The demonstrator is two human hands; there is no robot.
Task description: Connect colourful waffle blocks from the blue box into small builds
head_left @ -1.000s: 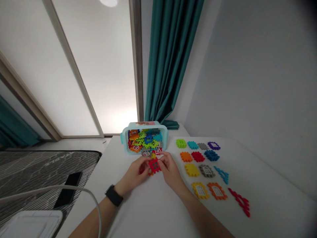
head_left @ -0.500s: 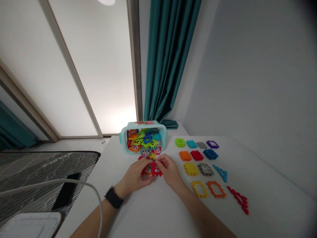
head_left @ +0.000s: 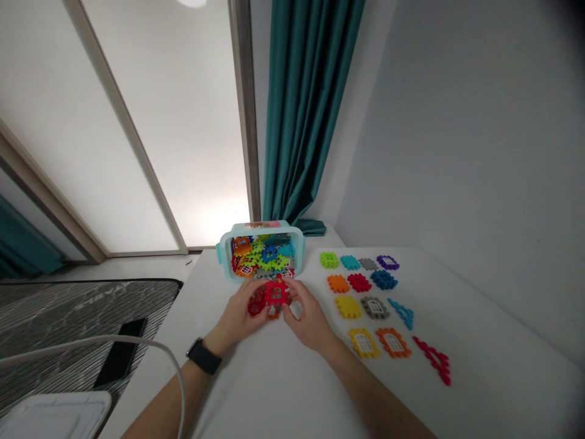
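Between my two hands, in front of the tub, is a red interlocking plastic tile (head_left: 276, 292) with a window-like cutout. My left hand (head_left: 242, 314) pinches its left side, with more red plastic showing beside the fingers. My right hand (head_left: 307, 316) has thumb and fingertips closed on the tile's right edge. Part of an orange piece (head_left: 273, 313) shows just below the tile. Right behind the hands, a light-blue tub (head_left: 300, 249) lies with its opening toward me, filled with mixed coloured tiles (head_left: 260, 253).
To the right, rows of tiles lie on the white table (head_left: 283, 390), among them a yellow square (head_left: 348, 307), an orange window frame (head_left: 393, 342) and a red slanted piece (head_left: 434, 360). A white cable (head_left: 176, 360) crosses at left, near a dark phone-like slab (head_left: 121, 352).
The red tile has been raised and turned to face me more squarely. My right fingers have moved from its top to its right edge. The view has shifted slightly.
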